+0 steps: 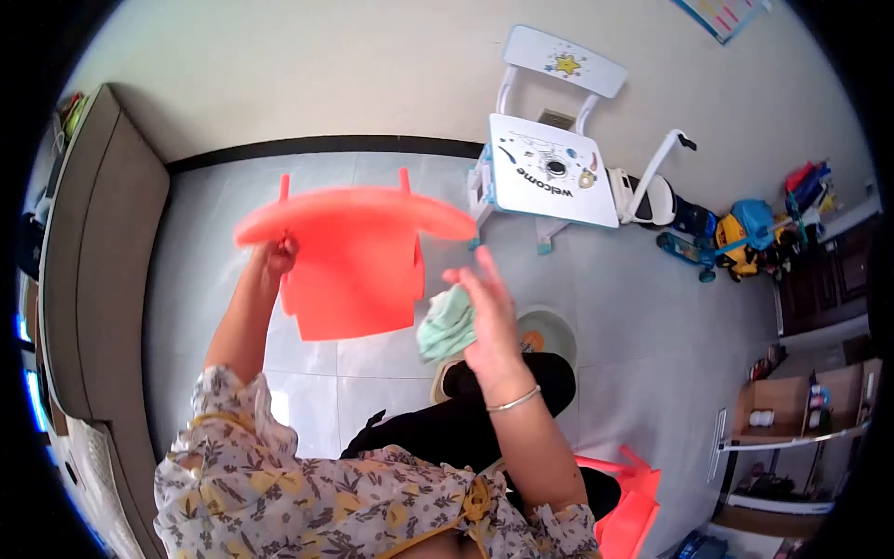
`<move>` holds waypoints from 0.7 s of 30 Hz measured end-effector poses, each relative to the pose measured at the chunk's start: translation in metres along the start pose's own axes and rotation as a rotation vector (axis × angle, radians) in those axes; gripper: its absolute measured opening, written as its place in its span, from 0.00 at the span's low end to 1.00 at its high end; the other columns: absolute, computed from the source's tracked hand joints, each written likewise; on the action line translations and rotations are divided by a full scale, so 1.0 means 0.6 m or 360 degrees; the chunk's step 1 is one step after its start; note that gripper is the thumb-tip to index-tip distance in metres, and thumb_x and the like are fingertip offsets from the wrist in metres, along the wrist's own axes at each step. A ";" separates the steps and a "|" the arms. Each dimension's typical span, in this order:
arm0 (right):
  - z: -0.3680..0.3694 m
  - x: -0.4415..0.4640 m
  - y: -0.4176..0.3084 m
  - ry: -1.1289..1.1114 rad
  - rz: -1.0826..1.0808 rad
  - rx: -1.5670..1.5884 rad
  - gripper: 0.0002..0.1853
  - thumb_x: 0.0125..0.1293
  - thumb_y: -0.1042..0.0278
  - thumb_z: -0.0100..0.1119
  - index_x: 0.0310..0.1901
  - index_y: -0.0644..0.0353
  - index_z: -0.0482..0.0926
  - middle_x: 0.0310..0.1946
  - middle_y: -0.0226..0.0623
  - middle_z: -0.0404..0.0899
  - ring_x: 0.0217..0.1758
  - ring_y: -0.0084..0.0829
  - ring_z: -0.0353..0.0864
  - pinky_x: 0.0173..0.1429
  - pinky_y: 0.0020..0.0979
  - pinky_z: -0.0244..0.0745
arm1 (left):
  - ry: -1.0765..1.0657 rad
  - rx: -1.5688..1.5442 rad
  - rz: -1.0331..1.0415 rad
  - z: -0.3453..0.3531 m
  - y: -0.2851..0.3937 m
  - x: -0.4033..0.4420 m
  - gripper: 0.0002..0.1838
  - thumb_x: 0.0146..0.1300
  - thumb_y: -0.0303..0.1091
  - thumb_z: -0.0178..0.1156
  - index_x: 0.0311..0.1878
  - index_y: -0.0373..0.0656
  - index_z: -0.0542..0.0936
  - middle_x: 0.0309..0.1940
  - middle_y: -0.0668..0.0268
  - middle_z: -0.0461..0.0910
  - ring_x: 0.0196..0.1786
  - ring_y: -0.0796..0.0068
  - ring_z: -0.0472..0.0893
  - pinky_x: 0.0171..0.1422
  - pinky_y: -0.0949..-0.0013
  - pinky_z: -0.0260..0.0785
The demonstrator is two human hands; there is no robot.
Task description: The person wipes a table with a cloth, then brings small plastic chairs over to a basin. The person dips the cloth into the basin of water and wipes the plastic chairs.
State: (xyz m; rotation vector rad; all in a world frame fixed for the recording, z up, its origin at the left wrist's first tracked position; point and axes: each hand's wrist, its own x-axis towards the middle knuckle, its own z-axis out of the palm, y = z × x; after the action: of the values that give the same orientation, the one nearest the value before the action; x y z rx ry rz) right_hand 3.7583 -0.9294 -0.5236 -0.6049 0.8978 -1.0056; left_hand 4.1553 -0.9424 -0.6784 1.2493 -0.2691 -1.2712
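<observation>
A small coral-red plastic chair (354, 279) hangs in front of me over the floor, tilted, with two of its legs pointing away. My left hand (279, 255) is closed on its left side, below the curved edge. In my right hand (491, 321) is a crumpled pale green cloth (447, 324), held against the palm with some fingers stretched out. This hand is to the right of the chair, apart from it. Beyond my right wrist stands a grey-green basin (564, 340), partly hidden by my dark-clothed knee.
Another coral-red chair (638, 512) is at my lower right. A white child's desk (554, 172) with a matching chair stands by the wall, and ride-on toys (745, 238) are lined up beyond it. A beige sofa (102, 270) is on the left, a shelf unit (792, 419) on the right.
</observation>
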 end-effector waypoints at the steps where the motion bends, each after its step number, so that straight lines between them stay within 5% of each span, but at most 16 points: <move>1: -0.008 0.008 -0.004 -0.0014 0.0021 -0.0011 0.27 0.70 0.65 0.59 0.67 0.62 0.65 0.41 0.38 0.81 0.37 0.29 0.83 0.42 0.34 0.81 | 0.0034 -0.0150 -0.0060 -0.001 0.006 0.026 0.07 0.67 0.35 0.56 0.37 0.42 0.77 0.28 0.67 0.78 0.33 0.72 0.81 0.34 0.73 0.78; 7: -0.061 0.035 -0.010 0.0298 0.0061 -0.0017 0.15 0.70 0.68 0.58 0.56 0.61 0.78 0.36 0.32 0.80 0.38 0.26 0.80 0.43 0.30 0.79 | 0.0183 -0.0742 -0.0199 -0.031 0.045 0.183 0.08 0.67 0.37 0.56 0.39 0.42 0.77 0.28 0.67 0.78 0.33 0.71 0.82 0.32 0.74 0.81; 10: -0.092 0.004 -0.027 0.0175 0.0061 0.0055 0.15 0.70 0.66 0.59 0.54 0.62 0.79 0.40 0.32 0.78 0.44 0.23 0.77 0.48 0.26 0.76 | 0.0399 -0.0885 -0.0032 0.008 0.057 0.186 0.09 0.70 0.38 0.53 0.42 0.43 0.77 0.32 0.66 0.79 0.31 0.70 0.80 0.31 0.76 0.81; 16: -0.163 -0.032 -0.052 0.0163 0.0134 0.0686 0.12 0.73 0.64 0.51 0.47 0.63 0.78 0.34 0.37 0.78 0.33 0.30 0.76 0.36 0.32 0.77 | 0.0266 -0.0801 0.0052 0.006 0.053 0.237 0.16 0.74 0.44 0.49 0.49 0.40 0.74 0.41 0.61 0.78 0.41 0.64 0.79 0.46 0.63 0.82; 18: -0.162 -0.036 -0.076 0.0183 0.0096 0.0715 0.12 0.73 0.64 0.51 0.47 0.63 0.78 0.33 0.37 0.78 0.32 0.30 0.75 0.35 0.32 0.76 | 0.0327 -0.0823 -0.0165 0.007 0.042 0.260 0.20 0.75 0.47 0.47 0.50 0.38 0.74 0.44 0.58 0.77 0.47 0.61 0.77 0.55 0.55 0.78; 21: -0.174 -0.053 -0.109 0.0308 0.0032 0.0715 0.13 0.73 0.62 0.51 0.47 0.63 0.78 0.31 0.37 0.77 0.31 0.30 0.73 0.34 0.30 0.74 | 0.0148 -0.0558 0.0012 0.008 0.023 0.254 0.24 0.75 0.50 0.48 0.56 0.36 0.73 0.48 0.59 0.75 0.51 0.61 0.76 0.60 0.54 0.73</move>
State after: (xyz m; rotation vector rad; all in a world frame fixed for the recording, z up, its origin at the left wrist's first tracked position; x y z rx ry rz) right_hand 3.6312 -0.9321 -0.5145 -0.1208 0.8075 -1.2150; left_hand 4.2145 -1.0715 -0.7350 1.0011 0.0177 -1.1898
